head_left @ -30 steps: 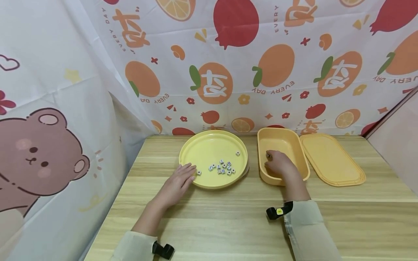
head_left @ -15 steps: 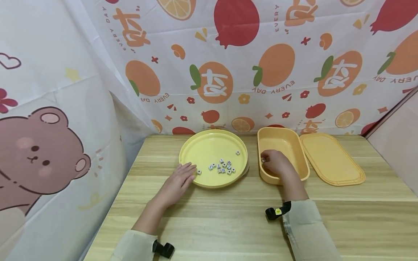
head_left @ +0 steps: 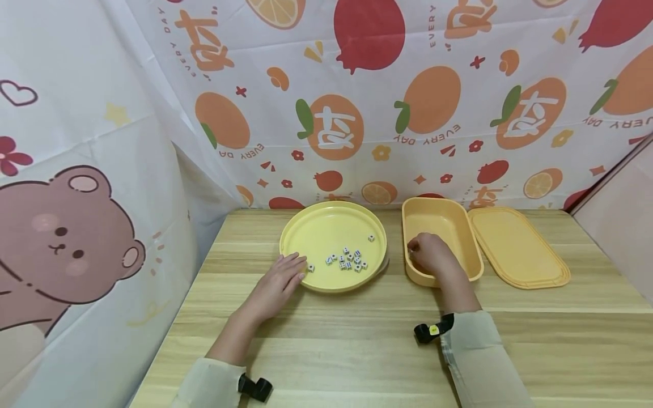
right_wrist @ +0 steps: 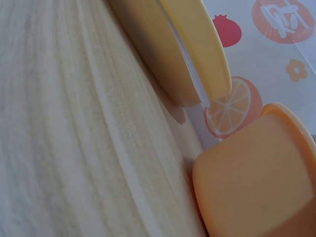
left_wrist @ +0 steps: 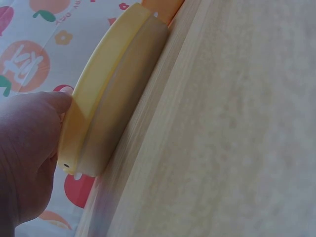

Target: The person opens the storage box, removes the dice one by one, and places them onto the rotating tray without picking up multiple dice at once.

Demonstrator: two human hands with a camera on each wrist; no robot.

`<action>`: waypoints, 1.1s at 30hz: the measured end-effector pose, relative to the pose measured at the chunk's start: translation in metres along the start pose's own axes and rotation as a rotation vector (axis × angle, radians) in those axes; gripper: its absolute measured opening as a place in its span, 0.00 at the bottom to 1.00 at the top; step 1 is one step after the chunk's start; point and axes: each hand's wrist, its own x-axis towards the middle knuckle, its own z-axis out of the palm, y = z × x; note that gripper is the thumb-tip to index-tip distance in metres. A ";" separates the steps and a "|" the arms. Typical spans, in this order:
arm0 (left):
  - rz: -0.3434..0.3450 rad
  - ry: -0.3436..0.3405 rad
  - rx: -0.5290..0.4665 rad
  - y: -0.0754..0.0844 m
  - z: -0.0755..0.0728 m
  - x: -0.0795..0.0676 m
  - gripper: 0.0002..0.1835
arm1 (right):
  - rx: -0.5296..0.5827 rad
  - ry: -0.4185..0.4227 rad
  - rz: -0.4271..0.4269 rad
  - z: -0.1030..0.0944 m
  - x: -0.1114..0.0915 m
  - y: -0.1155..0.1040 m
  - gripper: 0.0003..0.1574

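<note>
A round yellow tray (head_left: 326, 224) holds several white dice (head_left: 350, 259), mostly clustered right of its middle. One die (head_left: 371, 238) lies apart near the right rim, another (head_left: 311, 267) by my left fingertips. My left hand (head_left: 275, 284) rests on the tray's front-left rim, fingers extended; in the left wrist view its thumb touches the tray's side (left_wrist: 94, 81). My right hand (head_left: 432, 255) reaches into an orange rectangular box (head_left: 475, 258), fingers curled near its left wall. A small whitish die (head_left: 411, 251) shows partly at those fingertips. The right wrist view leaves that hand out.
A flat orange lid (head_left: 517, 249) lies right of the box. The wooden table (head_left: 352, 340) ends at a printed cloth (head_left: 377, 113) behind the containers. Another cloth with a bear (head_left: 76, 238) hangs at the left.
My right hand has shifted slightly left inside the box, bringing its fingertips to the left wall. Speckled dark-and-white matter showed at those fingertips earlier. My left hand and the dice on the tray stay put.
</note>
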 end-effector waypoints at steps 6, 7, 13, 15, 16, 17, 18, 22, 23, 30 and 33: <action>0.000 0.001 0.003 -0.001 -0.001 -0.003 0.21 | 0.078 0.073 0.001 -0.005 -0.004 -0.006 0.16; 0.003 0.005 0.004 -0.002 -0.001 -0.002 0.21 | 0.092 0.098 -0.003 -0.006 -0.005 -0.007 0.16; 0.008 0.002 -0.001 -0.001 0.000 -0.003 0.21 | 0.129 0.230 -0.026 -0.013 -0.007 -0.011 0.19; 0.006 -0.004 0.002 -0.002 0.000 -0.004 0.20 | 0.141 0.283 -0.036 -0.015 -0.008 -0.014 0.19; 0.004 -0.006 0.005 -0.002 0.000 -0.004 0.20 | 0.150 0.317 -0.045 -0.016 -0.009 -0.015 0.19; 0.003 -0.005 0.008 -0.002 0.000 -0.003 0.21 | 0.159 0.353 -0.055 -0.016 -0.009 -0.018 0.18; 0.000 -0.004 0.009 -0.002 0.000 -0.003 0.21 | 0.173 0.388 -0.069 -0.017 -0.008 -0.021 0.18; 0.006 0.016 0.012 -0.003 -0.001 -0.001 0.20 | 0.231 0.465 -0.142 -0.014 -0.006 -0.038 0.15; 0.013 0.020 0.013 -0.003 -0.001 -0.001 0.20 | 0.244 0.462 -0.155 -0.012 -0.006 -0.042 0.14; 0.026 0.012 0.013 -0.004 -0.001 -0.002 0.20 | 0.323 0.374 -0.185 0.010 -0.002 -0.075 0.16; 0.020 0.009 0.010 -0.004 -0.002 -0.002 0.20 | 0.352 0.339 -0.188 0.021 0.005 -0.087 0.16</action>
